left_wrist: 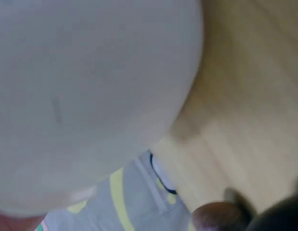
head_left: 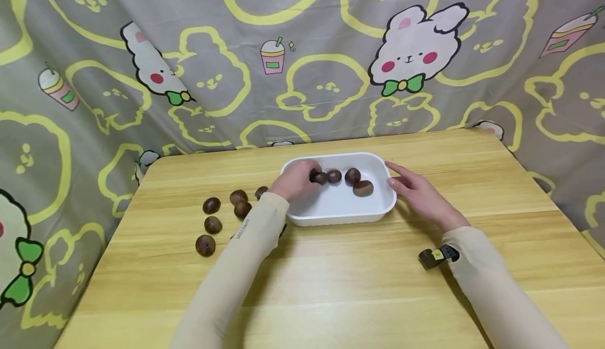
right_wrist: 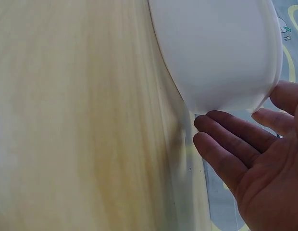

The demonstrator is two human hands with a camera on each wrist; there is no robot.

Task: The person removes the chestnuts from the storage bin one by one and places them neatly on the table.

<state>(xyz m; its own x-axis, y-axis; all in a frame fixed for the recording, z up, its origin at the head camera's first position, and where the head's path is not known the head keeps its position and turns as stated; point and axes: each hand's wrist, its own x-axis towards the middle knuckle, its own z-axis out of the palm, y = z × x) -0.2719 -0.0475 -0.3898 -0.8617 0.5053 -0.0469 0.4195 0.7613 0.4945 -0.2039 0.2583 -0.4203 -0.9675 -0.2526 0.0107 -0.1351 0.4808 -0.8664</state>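
A white rectangular dish stands on the wooden table with several brown chestnuts inside it. My left hand reaches over its left end, and the fingertips pinch a dark chestnut beside the others, partly hidden by the fingers. At the right end, my right hand touches the dish's wall with extended fingers, the thumb near the rim. The dish's outer wall fills much of the left wrist view.
Several loose chestnuts lie on the table left of the dish, some partly behind the left forearm. A grey cloth with yellow cartoon outlines hangs behind the table. A black strap is on the right wrist.
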